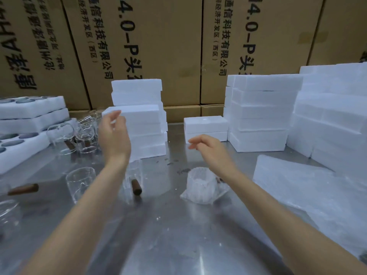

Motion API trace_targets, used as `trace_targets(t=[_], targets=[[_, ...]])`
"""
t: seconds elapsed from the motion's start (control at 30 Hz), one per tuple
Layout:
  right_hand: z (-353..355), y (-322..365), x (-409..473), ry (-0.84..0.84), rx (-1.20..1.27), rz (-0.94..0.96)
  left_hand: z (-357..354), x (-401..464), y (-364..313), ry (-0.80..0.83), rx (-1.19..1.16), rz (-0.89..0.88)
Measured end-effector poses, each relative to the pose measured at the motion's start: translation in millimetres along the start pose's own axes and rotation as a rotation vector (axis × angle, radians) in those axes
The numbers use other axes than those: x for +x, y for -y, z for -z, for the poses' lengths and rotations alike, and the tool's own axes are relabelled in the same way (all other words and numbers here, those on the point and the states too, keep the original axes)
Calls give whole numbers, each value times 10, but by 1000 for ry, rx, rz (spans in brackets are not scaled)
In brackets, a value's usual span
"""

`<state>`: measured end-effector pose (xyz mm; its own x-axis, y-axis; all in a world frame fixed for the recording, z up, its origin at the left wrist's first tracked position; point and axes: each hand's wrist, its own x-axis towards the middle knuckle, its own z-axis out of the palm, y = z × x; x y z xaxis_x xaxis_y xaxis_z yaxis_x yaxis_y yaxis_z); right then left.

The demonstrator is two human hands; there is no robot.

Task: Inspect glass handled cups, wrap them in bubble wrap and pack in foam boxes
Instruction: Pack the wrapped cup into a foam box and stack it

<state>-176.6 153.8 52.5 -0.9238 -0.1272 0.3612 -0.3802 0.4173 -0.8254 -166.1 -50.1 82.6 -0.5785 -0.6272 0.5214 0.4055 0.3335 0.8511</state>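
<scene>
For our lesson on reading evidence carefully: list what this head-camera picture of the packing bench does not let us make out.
Head view only:
- Wrapped cup: bubble wrap hides the glass, so its condition cannot be judged.
- Cup behind the left forearm: partly covered.
- Glass at the left edge: cut off by the frame.
- Closed foam boxes: contents unseen.
- Left hand: fingertips blurred, so contact with the foam stack is unclear.

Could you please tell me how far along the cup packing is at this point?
Done: one cup stands wrapped in bubble wrap on the table. In hand: nothing; the left hand and right hand reach empty toward the foam boxes. Left: boxing the wrapped cup, then wrapping the bare cups, with more behind.
</scene>
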Motion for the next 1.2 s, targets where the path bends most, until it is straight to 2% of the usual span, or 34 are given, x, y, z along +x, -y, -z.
trace_targets(t=[0.07, 0.17, 0.3, 0.6, 0.8, 1.0, 1.2], targets=[[-137, 92, 265, 42, 57, -62, 59, 383, 91, -32, 66, 116], [-352, 261, 613, 82, 124, -131, 105, 809, 296, 92, 203, 249], [-574, 434, 928, 106, 198, -277, 72, 1004, 448, 192, 196, 419], [-841, 470, 1107, 149, 298, -252, -29, 1040, 492, 186, 222, 429], [-582, 408, 999, 39, 378, -220, 0, 829, 251, 209, 261, 275], [135, 219, 656, 28, 337, -221, -14, 427, -65, 380, 141, 261], [685, -258, 167, -79, 344, -345, -390, -236, -32, 564, 181, 225]])
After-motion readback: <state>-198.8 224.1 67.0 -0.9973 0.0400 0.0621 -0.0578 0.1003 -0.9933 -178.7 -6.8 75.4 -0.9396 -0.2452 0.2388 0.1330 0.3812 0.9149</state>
